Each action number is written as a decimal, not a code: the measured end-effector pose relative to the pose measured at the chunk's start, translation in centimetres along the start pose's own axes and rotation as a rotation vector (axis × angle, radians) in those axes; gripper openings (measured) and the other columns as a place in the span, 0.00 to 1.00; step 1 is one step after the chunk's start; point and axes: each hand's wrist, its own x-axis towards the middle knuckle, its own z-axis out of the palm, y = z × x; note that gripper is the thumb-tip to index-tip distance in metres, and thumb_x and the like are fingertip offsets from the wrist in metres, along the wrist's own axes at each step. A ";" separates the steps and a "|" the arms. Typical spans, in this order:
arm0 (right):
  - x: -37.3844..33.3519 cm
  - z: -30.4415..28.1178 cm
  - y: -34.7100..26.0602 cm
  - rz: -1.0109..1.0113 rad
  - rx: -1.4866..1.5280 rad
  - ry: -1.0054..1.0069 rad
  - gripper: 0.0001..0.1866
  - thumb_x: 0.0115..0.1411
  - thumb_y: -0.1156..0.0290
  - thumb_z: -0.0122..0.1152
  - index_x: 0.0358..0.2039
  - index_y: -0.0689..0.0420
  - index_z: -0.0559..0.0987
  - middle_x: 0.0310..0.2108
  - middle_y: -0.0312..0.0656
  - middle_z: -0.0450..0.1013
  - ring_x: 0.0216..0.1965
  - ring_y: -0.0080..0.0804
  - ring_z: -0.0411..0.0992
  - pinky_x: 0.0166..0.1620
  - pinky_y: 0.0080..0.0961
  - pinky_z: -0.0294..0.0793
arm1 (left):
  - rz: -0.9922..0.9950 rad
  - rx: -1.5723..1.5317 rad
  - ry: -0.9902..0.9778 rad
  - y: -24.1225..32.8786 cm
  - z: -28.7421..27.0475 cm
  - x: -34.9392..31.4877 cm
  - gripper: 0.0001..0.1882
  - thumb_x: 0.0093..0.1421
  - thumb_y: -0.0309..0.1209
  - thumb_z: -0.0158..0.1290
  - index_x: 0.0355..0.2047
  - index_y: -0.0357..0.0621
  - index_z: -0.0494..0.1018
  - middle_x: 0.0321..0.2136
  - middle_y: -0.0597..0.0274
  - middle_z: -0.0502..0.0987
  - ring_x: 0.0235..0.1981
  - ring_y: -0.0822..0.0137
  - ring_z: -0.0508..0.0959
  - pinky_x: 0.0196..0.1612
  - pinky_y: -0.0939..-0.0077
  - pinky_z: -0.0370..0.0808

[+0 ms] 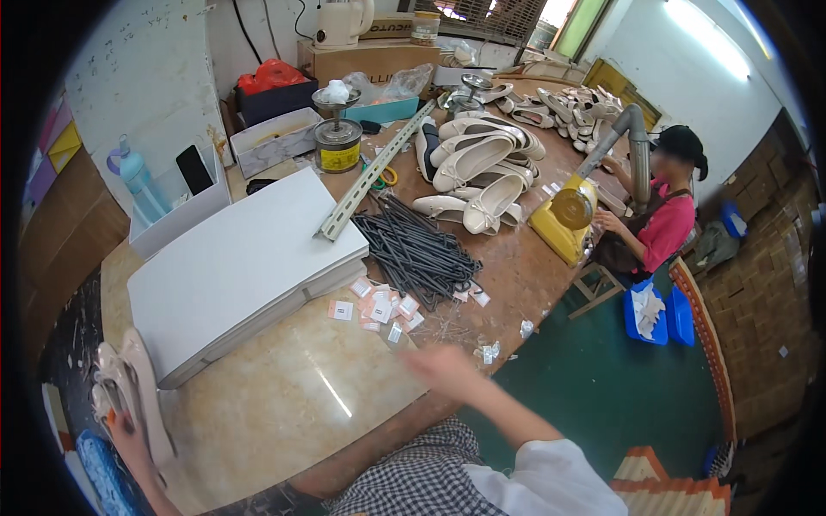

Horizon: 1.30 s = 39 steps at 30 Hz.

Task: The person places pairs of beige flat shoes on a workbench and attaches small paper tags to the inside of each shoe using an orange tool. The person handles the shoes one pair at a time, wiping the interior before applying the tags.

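Here, beige shoe (138, 391) in left hand (129, 430).

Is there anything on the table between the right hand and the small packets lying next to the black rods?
Nothing visible. The right hand, blurred, is at the table edge, and only bare tabletop lies between it and the packets. The black rods lie beyond them, and a crumpled scrap sits off to the hand's right.

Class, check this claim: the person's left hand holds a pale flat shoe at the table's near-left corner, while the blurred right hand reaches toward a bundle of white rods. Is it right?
Not quite. The rods are dark grey, not white, as the head view shows. The rest stands: the left hand holds a pale flat shoe at the near-left corner of the table, and the blurred right hand reaches toward the bundle.
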 end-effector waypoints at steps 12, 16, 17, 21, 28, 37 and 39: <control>9.9 -11.7 28.3 0.427 -0.453 0.373 0.13 0.50 0.75 0.59 0.38 0.57 0.79 0.35 0.41 0.75 0.44 0.46 0.70 0.45 0.39 0.72 | 0.549 -0.533 -0.211 33.3 11.8 -2.3 0.22 0.53 0.21 0.54 0.50 0.45 0.74 0.60 0.54 0.64 0.63 0.56 0.62 0.64 0.63 0.58; 13.7 -13.5 17.6 0.050 -0.272 0.352 0.09 0.50 0.68 0.65 0.25 0.59 0.76 0.30 0.45 0.73 0.37 0.47 0.71 0.40 0.39 0.71 | 0.590 -0.828 -0.621 44.2 18.3 -10.7 0.41 0.48 0.28 0.62 0.62 0.42 0.58 0.60 0.52 0.63 0.62 0.57 0.63 0.62 0.62 0.60; 13.3 -12.7 13.0 -0.013 -0.001 0.415 0.11 0.51 0.66 0.66 0.24 0.60 0.74 0.28 0.46 0.72 0.34 0.46 0.71 0.39 0.38 0.71 | 0.505 -0.988 -0.691 46.2 19.6 -12.1 0.44 0.48 0.29 0.62 0.64 0.41 0.54 0.59 0.52 0.65 0.61 0.58 0.64 0.61 0.62 0.62; 11.3 -14.3 9.0 -0.303 0.408 -0.020 0.11 0.52 0.66 0.66 0.33 0.57 0.79 0.30 0.43 0.75 0.34 0.40 0.73 0.38 0.33 0.72 | -0.008 -1.314 -0.938 49.2 22.7 -16.5 0.42 0.48 0.34 0.63 0.61 0.35 0.57 0.53 0.49 0.68 0.53 0.56 0.72 0.53 0.68 0.70; 17.4 -8.9 32.0 0.351 -0.752 0.405 0.38 0.52 0.67 0.61 0.65 0.50 0.59 0.54 0.50 0.65 0.55 0.48 0.65 0.53 0.43 0.67 | -0.257 -1.286 -1.178 35.9 20.2 -13.6 0.42 0.52 0.61 0.50 0.57 0.41 0.64 0.44 0.53 0.74 0.40 0.59 0.78 0.39 0.60 0.79; 12.7 -18.8 21.8 0.297 -0.173 0.022 0.20 0.63 0.68 0.45 0.55 0.45 0.74 0.33 0.53 0.76 0.33 0.45 0.77 0.39 0.41 0.75 | -0.579 -1.394 -0.718 33.4 14.0 -15.5 0.34 0.60 0.52 0.44 0.60 0.42 0.61 0.50 0.54 0.71 0.48 0.60 0.74 0.48 0.63 0.74; 11.8 -17.0 18.1 0.196 0.162 -0.099 0.17 0.67 0.65 0.45 0.52 0.52 0.76 0.40 0.51 0.77 0.38 0.41 0.77 0.43 0.35 0.76 | -0.662 -1.467 -0.608 29.4 14.0 -15.9 0.34 0.60 0.50 0.45 0.60 0.41 0.60 0.51 0.53 0.70 0.49 0.60 0.73 0.50 0.64 0.73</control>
